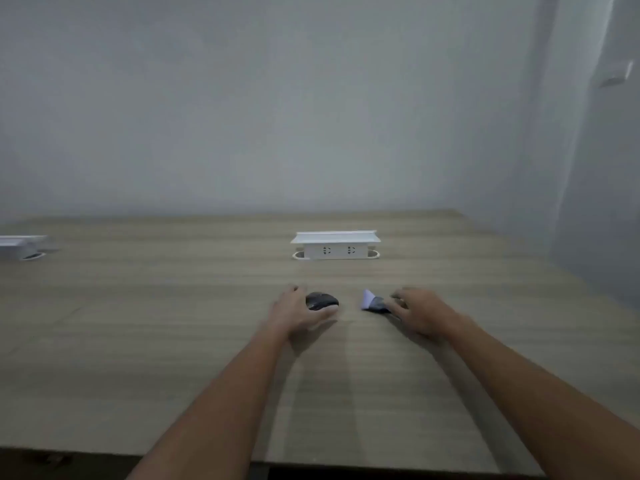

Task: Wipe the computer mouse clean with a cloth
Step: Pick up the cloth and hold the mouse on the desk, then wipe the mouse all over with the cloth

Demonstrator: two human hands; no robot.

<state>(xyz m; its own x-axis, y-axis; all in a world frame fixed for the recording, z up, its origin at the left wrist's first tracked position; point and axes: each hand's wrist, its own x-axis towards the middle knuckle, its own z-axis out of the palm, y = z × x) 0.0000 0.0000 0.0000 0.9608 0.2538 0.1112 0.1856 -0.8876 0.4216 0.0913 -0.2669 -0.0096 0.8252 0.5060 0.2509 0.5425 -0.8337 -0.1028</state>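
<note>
We see a wide wood-grain bench [173, 341] against a plain grey wall [242, 98], with a white socket box [335, 245] standing raised toward the back and a second like it [20, 245] at the far left edge. Our left hand [294, 315] lies beside the black mouse [321, 301], its fingers [292, 291] curved loosely round the near and left sides, thumb under the front edge, though whether they grip it we cannot tell. Well apart to the right, our right hand [417, 315] rests spread on the dark cloth [374, 303], whose pale corner sticks up.
</note>
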